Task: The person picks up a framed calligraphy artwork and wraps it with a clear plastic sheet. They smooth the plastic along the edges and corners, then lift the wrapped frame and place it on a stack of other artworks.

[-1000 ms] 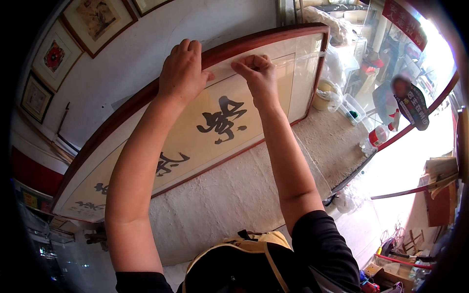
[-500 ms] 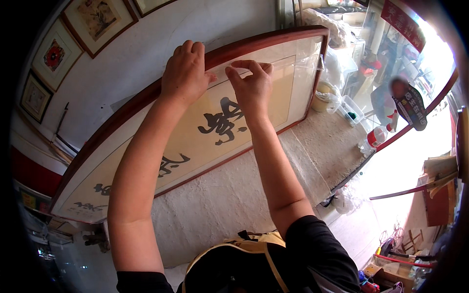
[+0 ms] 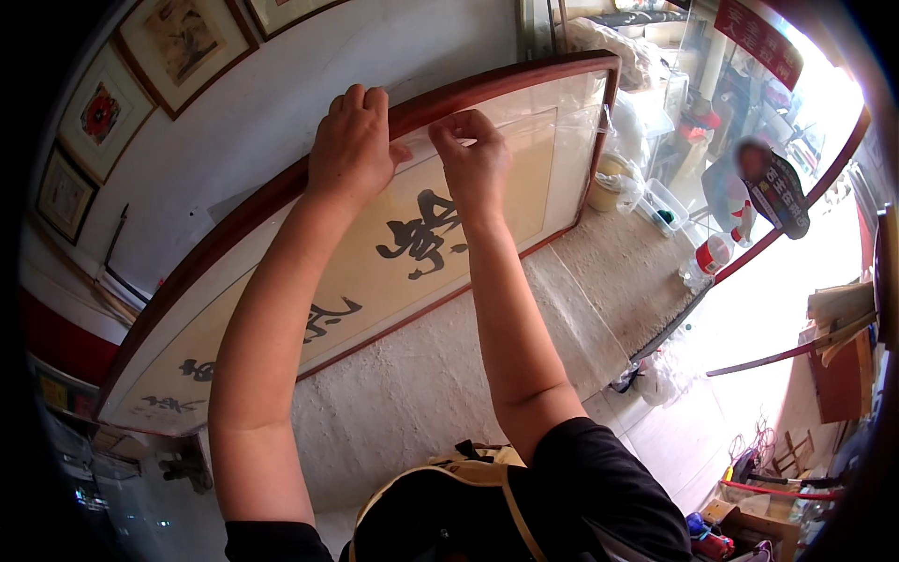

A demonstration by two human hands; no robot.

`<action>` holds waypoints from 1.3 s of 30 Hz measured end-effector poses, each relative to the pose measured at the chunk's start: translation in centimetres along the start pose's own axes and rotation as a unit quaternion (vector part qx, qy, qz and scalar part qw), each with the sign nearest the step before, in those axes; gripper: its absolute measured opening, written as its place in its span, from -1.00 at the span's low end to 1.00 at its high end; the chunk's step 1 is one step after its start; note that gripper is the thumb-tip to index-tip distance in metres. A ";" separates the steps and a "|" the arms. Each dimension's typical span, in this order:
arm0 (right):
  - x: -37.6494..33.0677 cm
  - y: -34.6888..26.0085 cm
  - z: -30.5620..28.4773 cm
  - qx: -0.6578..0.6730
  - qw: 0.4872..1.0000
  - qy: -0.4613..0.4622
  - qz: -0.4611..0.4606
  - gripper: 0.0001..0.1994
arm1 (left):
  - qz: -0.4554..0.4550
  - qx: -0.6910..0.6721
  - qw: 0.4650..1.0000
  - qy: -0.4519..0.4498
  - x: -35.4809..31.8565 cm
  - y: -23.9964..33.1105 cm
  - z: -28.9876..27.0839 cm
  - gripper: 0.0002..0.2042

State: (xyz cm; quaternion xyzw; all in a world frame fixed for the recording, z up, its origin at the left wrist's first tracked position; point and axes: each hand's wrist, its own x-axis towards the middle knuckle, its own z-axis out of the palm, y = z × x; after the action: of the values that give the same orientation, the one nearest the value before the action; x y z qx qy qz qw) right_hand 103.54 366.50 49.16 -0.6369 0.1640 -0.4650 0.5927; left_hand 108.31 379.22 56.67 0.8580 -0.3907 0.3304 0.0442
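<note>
A long picture frame (image 3: 524, 70) of reddish-brown wood leans against the wall on a pale, rough bench. Inside it is a cream sheet (image 3: 510, 187) with large dark brush characters. My left hand (image 3: 354, 145) is closed over the frame's upper rail, its thumb on the front side. Just right of it, my right hand (image 3: 478, 164) pinches thumb and fingers together close to the rail's inner edge. Whatever sits in that pinch is too small to make out. Clear, wrinkled plastic film (image 3: 592, 120) shows at the frame's right end.
Framed pictures (image 3: 100, 114) hang on the left wall. Beyond the frame's right end stand a bagged tub (image 3: 613, 183), a clear plastic box (image 3: 665, 208) and a red-labelled bottle (image 3: 712, 258). The bench (image 3: 449, 347) runs in front of me; tools and boxes lie lower right.
My right hand's fingers have drawn closer together and the hand has shifted slightly. The left hand keeps its hold on the rail. The whole view has shifted a little.
</note>
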 end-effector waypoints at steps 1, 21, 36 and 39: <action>0.1 0.1 0.0 -0.006 1.000 0.002 0.003 -0.82 | 0.002 -0.001 1.000 0.000 0.0 0.0 0.0 -0.50; 2.0 2.6 1.9 0.172 0.978 -0.037 0.114 -0.82 | -0.034 -0.026 0.999 -0.016 0.6 -0.4 0.5 -0.51; 0.3 1.7 0.3 0.189 0.977 -0.061 0.073 -0.86 | -0.013 0.001 1.000 -0.016 0.5 -0.8 0.7 -0.48; -0.1 0.7 0.8 0.187 0.978 -0.023 0.091 -0.84 | -0.003 -0.030 1.000 -0.007 0.4 -1.0 0.8 -0.50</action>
State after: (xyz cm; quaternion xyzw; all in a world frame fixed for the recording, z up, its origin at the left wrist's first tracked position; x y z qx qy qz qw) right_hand 104.37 366.90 48.62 -0.5079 0.1179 -0.4170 0.7445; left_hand 109.63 379.41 56.45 0.8599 -0.3980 0.3122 0.0681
